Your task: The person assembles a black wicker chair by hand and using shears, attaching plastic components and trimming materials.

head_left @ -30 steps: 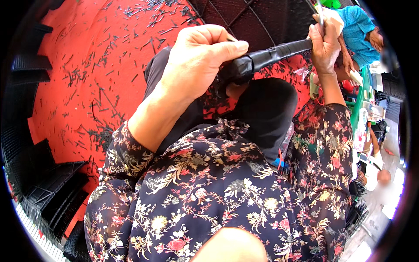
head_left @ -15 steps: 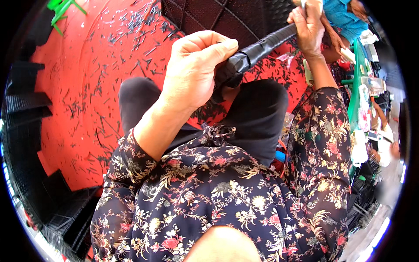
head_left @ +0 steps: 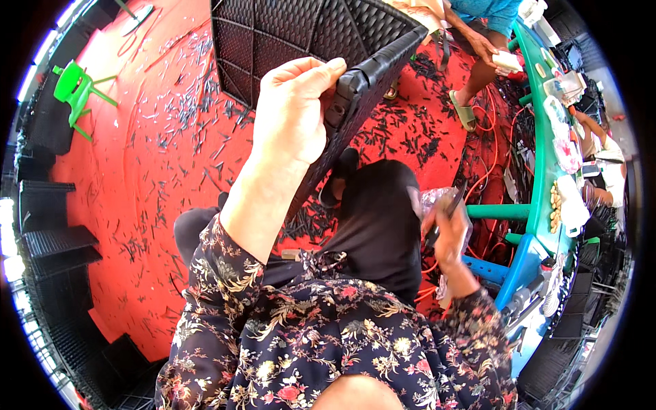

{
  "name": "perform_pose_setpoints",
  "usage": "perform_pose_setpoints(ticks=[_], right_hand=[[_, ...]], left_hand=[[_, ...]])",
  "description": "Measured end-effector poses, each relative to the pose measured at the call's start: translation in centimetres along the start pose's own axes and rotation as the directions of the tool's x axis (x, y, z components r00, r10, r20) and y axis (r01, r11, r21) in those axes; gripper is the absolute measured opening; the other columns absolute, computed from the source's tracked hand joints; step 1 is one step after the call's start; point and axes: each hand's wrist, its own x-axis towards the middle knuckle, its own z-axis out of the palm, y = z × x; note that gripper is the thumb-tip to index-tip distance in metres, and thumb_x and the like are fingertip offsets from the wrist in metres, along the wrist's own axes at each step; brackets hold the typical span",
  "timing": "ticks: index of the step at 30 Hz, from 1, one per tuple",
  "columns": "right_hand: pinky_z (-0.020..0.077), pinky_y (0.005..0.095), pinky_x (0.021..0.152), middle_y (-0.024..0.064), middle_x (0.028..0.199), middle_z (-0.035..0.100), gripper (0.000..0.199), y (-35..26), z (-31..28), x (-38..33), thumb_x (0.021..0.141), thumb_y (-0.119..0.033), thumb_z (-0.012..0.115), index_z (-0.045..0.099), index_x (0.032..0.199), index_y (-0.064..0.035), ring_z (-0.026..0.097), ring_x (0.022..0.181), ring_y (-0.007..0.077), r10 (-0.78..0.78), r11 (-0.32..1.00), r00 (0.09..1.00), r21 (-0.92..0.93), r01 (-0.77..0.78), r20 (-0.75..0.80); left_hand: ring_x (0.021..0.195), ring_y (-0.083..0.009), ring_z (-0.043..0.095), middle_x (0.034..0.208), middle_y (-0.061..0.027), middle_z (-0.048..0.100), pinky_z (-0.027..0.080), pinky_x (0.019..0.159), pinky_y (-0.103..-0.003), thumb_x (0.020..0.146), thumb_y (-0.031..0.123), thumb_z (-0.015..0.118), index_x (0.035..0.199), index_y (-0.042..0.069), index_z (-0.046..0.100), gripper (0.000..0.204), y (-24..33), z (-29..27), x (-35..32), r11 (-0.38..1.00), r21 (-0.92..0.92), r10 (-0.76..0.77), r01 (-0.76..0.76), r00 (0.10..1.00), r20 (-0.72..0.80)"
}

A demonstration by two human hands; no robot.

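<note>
A black woven wicker furniture piece (head_left: 287,44) stands tilted in front of my knees, its wrapped edge rising toward the upper right. My left hand (head_left: 292,116) is closed at its near corner, thumb and forefinger pinched together at the edge; the other fingers are curled, and a strand between the fingertips cannot be made out. Down by my right knee, my right hand (head_left: 449,229) is closed around a slim dark hand tool (head_left: 460,197). Blur hides its exact kind. A crumpled clear plastic bag (head_left: 433,198) lies beside that hand.
Black offcuts litter the red floor (head_left: 147,225). A green chair (head_left: 76,89) stands far left, near stacked black woven pieces (head_left: 51,246). On the right are a green table frame (head_left: 540,164), a blue stool (head_left: 518,270) and orange cords (head_left: 488,171). Another person's hand (head_left: 482,46) holds a pale block.
My right hand has come down from the far end of the wrapped edge to beside my right knee. The wicker piece has tilted, showing more woven surface. My left hand stays at the corner.
</note>
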Motion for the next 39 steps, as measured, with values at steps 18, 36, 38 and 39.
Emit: perform_pose_setpoints(ticks=[18,36,38,39], right_hand=[[0.0335,0.02,0.046,0.0003,0.068,0.048,0.021,3.3,0.9,-3.7,0.082,-0.006,0.048,0.05,0.102,-0.0013,0.043,0.053,0.0069,0.417,0.907,0.902,0.108,-0.406,-0.114],[0.0473,0.0392,0.065,0.0169,0.086,0.054,0.065,-9.1,13.4,10.7,0.077,0.006,0.042,0.022,0.136,-0.0075,0.057,0.072,0.0341,-0.576,0.652,0.801,-0.498,0.572,0.165],[0.0475,0.0379,0.064,0.0161,0.086,0.054,0.061,-8.6,13.4,11.1,0.077,0.007,0.042,0.025,0.134,-0.0061,0.057,0.071,0.0327,-0.594,0.673,0.791,-0.445,0.59,0.15],[0.0475,0.0373,0.064,0.0157,0.085,0.054,0.06,-8.8,13.2,10.8,0.077,0.007,0.042,0.026,0.133,-0.0059,0.057,0.07,0.0319,-0.559,0.721,0.818,-0.407,0.561,0.137]], left_hand=[[0.06,-0.0149,0.055,0.07,-0.0067,0.058,0.047,0.058,-0.027,0.081,-0.002,0.052,0.079,-0.003,0.059,0.008,0.1,0.6,9.3,0.982,0.147,-0.111,0.119,0.992,-0.064],[0.069,-0.0162,0.057,0.076,-0.008,0.061,0.047,0.068,-0.027,0.083,0.003,0.051,0.086,-0.003,0.06,0.011,-0.4,0.9,9.6,0.967,0.222,-0.121,0.128,0.992,-0.043],[0.069,-0.0165,0.057,0.076,-0.0081,0.061,0.047,0.068,-0.027,0.083,0.003,0.051,0.085,-0.003,0.06,0.011,-0.5,1.2,10.1,0.968,0.218,-0.127,0.127,0.992,-0.015],[0.069,-0.0167,0.057,0.077,-0.0085,0.061,0.047,0.068,-0.027,0.083,0.003,0.05,0.086,-0.002,0.06,0.011,-0.4,1.1,10.2,0.962,0.22,-0.159,0.16,0.987,-0.02]])
